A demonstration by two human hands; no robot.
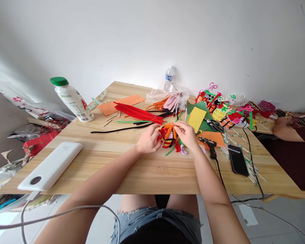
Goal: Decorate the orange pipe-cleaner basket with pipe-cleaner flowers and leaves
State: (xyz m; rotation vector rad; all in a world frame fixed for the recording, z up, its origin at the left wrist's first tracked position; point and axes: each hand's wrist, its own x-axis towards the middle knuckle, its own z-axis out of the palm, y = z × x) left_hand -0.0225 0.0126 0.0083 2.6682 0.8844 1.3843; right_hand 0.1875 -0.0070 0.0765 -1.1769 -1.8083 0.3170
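A small pipe-cleaner craft (pixel 168 143) in orange, red, yellow and black sits at the middle of the table, between my two hands. My left hand (pixel 148 139) is closed, its curled fingers gripping the craft's red left side. At the top of it, my right hand (pixel 185 134) pinches an orange pipe cleaner (pixel 169 128). Green, red and lilac ends stick out below. Just behind my hands lies a bundle of red pipe cleaners (pixel 138 113), with a long black pipe cleaner (pixel 112 129) to the left. My fingers partly hide the craft.
On the right lie a hot glue gun (pixel 208 143), scissors (pixel 214 125), a phone (pixel 237 159) and finished pipe-cleaner pieces (pixel 213 101). A white power bank (pixel 52 166) and a bottle with a green cap (pixel 72 100) stand left. Another person's arm (pixel 287 130) rests at far right.
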